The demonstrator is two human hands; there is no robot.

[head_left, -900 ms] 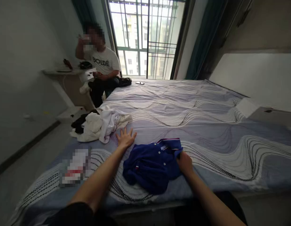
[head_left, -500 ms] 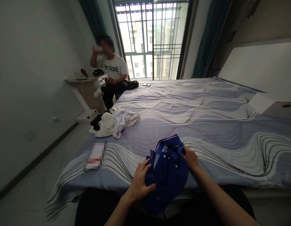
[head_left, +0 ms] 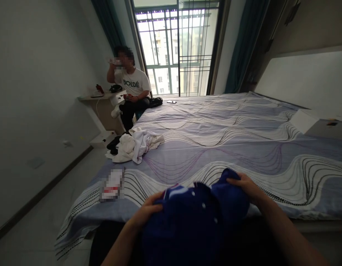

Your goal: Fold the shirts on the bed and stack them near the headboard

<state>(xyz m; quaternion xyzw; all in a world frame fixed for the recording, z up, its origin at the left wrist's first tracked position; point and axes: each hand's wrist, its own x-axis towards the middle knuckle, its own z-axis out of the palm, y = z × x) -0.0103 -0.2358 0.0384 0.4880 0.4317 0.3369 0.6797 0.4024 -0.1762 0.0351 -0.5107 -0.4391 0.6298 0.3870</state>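
A dark blue polo shirt (head_left: 187,218) with white buttons and a striped collar edge is stretched between my hands at the near edge of the bed. My left hand (head_left: 148,210) grips its left side, thumb on top of the cloth. On the other side my right hand (head_left: 245,186) pinches a bunched part of the shirt, fingers closed. The shirt's lower part hangs over my dark-clothed lap and is hard to make out in the shade.
A patterned bedsheet (head_left: 204,136) covers the bed. White and black clothes (head_left: 134,146) lie crumpled on its left, near a blurred flat item (head_left: 112,186). A phone (head_left: 171,102) rests at the far edge. Another person (head_left: 133,85) sits by a small desk (head_left: 96,97). A white box (head_left: 320,123) is right.
My hands have moved apart, the left to the left and the right to the right, spreading the shirt wider. My left fingers have closed on the cloth.
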